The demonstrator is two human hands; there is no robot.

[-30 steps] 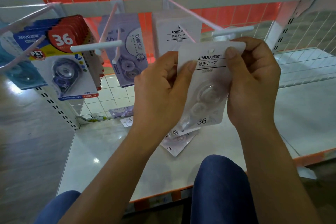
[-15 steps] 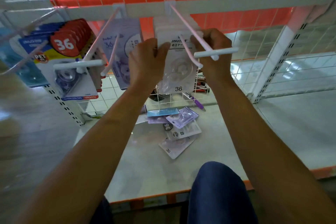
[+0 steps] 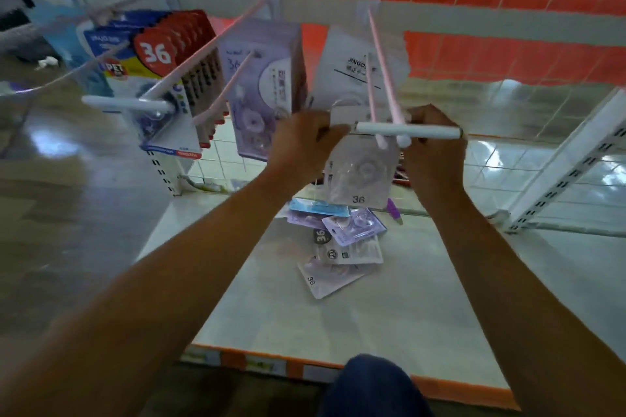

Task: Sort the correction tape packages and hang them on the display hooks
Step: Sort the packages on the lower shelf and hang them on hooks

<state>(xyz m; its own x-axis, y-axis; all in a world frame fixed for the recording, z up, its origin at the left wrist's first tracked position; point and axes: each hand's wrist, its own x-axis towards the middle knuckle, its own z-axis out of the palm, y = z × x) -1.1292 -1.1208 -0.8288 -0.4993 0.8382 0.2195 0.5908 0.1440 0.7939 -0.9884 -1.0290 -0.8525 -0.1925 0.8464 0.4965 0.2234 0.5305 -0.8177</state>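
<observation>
fingers (image 3: 331, 130) pinching package (image 3: 359, 176), seemingly at hook (image 3: 385, 74)

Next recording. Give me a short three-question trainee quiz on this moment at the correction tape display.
1. True or false: the left hand and the right hand both hold the white correction tape package at the front end of the rightmost hook.
2. Which number is printed near that package's lower edge? A) 12 B) 36 C) 50
3. Fill in: the unsorted packages lie in a loose pile on the ___.
Key: 1 true; 2 B; 3 shelf.
</observation>
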